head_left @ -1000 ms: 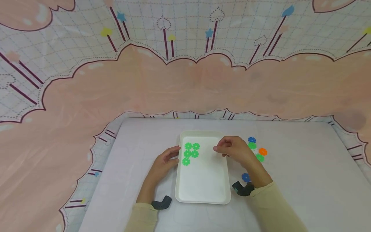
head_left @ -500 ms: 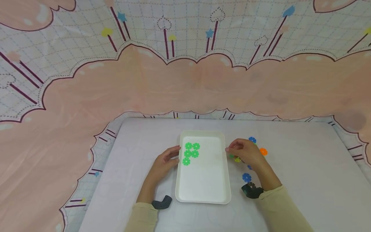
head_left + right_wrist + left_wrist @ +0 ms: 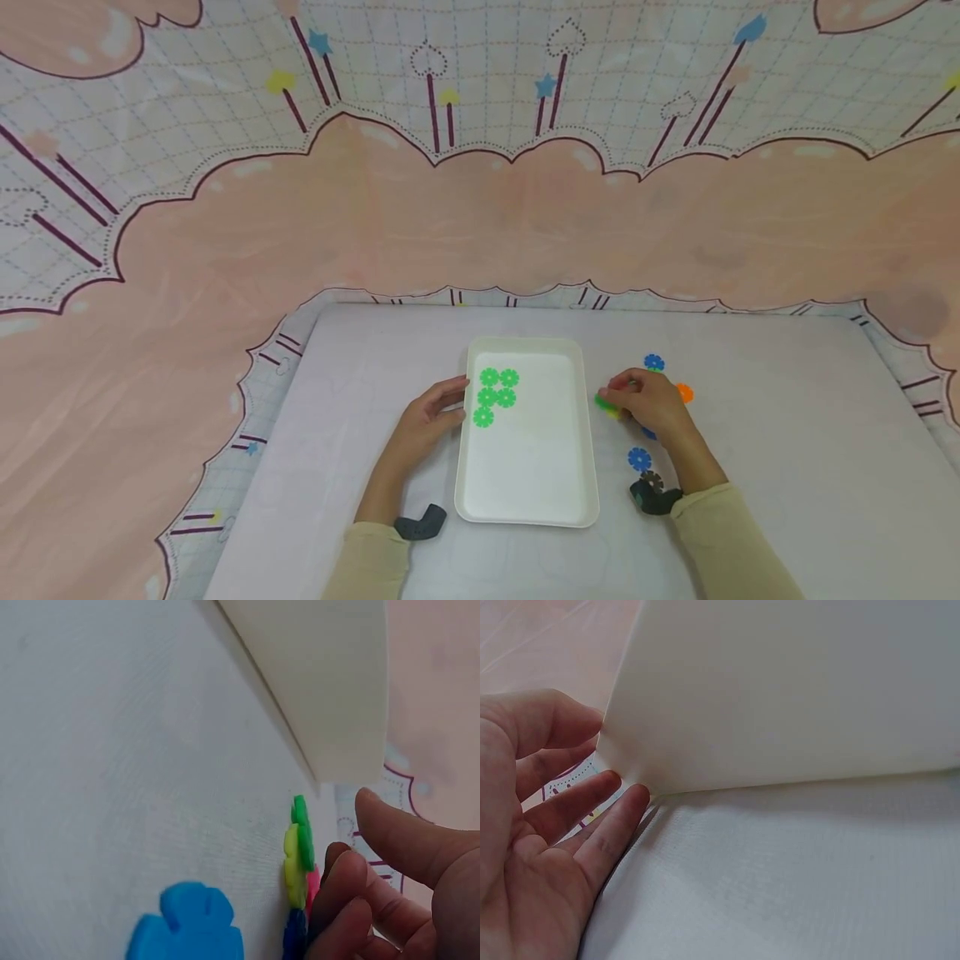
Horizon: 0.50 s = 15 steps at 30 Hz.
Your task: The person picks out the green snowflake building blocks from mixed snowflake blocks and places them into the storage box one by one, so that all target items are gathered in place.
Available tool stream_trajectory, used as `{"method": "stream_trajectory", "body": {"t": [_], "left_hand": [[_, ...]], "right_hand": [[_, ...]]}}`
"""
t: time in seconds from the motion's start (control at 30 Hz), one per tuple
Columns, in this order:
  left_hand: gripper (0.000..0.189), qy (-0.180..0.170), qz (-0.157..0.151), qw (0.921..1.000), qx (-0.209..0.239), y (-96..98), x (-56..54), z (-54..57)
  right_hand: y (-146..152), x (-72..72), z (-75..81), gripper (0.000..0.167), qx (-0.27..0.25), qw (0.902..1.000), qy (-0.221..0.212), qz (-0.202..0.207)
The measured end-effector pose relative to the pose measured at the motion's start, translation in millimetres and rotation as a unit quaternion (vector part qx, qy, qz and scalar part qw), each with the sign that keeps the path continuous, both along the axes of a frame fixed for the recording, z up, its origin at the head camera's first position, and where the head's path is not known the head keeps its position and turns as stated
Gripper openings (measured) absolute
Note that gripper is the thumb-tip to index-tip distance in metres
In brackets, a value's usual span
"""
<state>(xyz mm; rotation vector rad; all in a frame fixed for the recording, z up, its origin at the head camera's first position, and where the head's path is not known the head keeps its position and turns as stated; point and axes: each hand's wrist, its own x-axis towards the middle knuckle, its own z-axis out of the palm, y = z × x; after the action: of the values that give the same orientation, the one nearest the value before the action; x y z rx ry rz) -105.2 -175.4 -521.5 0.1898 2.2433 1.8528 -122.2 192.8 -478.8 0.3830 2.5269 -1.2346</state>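
A pink-and-white cloth [image 3: 480, 221] with printed candles is hanging behind a white table [image 3: 802, 442]. On the table, a white tray [image 3: 532, 479] is lying between a person's forearms, beige sleeves [image 3: 731, 537] covering both down toward the wrists. The left hand [image 3: 422, 427] is touching the tray's left side with its fingertips, the fingers spreading slightly. The right hand [image 3: 654, 404] is reaching just beyond the tray's right side, its thumb standing apart from its bent fingers (whether those fingers are touching a disc is hard to tell). Black cameras [image 3: 422, 523] are sitting on both wrists. Five green discs, flower-shaped [image 3: 488, 397], are lying in the tray's upper left, two pairs above a single one. Outside the tray, a sixth green disc [image 3: 304, 836], a yellow disc [image 3: 292, 870] and a half-hidden pink disc [image 3: 313, 879] are lying close together by the right fingers. A blue disc [image 3: 654, 362] and an orange disc [image 3: 686, 392] are peeking out past that hand, while another blue disc [image 3: 640, 458] is lying just beside a dark disc [image 3: 654, 480] near the right wrist
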Motion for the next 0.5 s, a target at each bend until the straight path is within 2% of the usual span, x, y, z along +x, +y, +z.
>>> {"method": "stream_trajectory", "body": {"t": [0.23,0.5], "left_hand": [[0.047,0.002,-0.001,1.0,-0.002,-0.2,0.0,-1.2],[0.047,0.007,-0.003,1.0,0.0,-0.8,-0.8,-2.0]], "right_hand": [[-1.1,-1.8,-7.5,0.04,0.012,0.9999,-0.007,0.003],[-2.7,-3.7,-9.1,0.038,0.022,0.9997,-0.01,0.002]]}}
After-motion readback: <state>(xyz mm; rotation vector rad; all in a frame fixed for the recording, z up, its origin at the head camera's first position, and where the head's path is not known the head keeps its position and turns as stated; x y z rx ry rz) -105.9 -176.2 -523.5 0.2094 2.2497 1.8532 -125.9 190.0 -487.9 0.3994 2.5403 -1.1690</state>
